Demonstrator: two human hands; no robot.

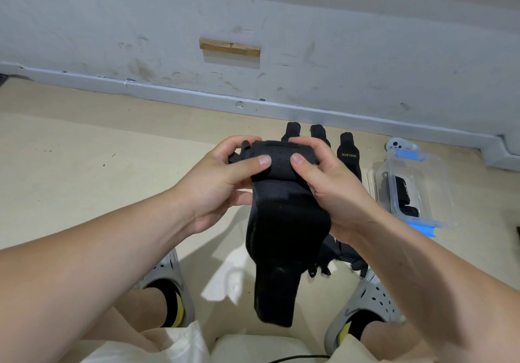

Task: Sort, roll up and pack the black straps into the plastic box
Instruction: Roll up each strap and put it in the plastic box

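A wide black strap (281, 236) hangs in front of me, its top end folded over between my hands and its free end dangling towards the floor. My left hand (222, 182) grips the folded top from the left, thumb pressed on its front. My right hand (326, 182) grips it from the right, thumb beside the other. Several more black straps (349, 154) lie on the floor behind my hands, one marked XUEYING. A clear plastic box (408, 185) with blue clips stands at the right and holds a few black rolls.
A white controller (396, 144) lies on the floor just beyond the box. The grey wall and skirting board (197, 92) run across the back. My two feet in grey clogs (174, 286) stand on the beige floor below the strap.
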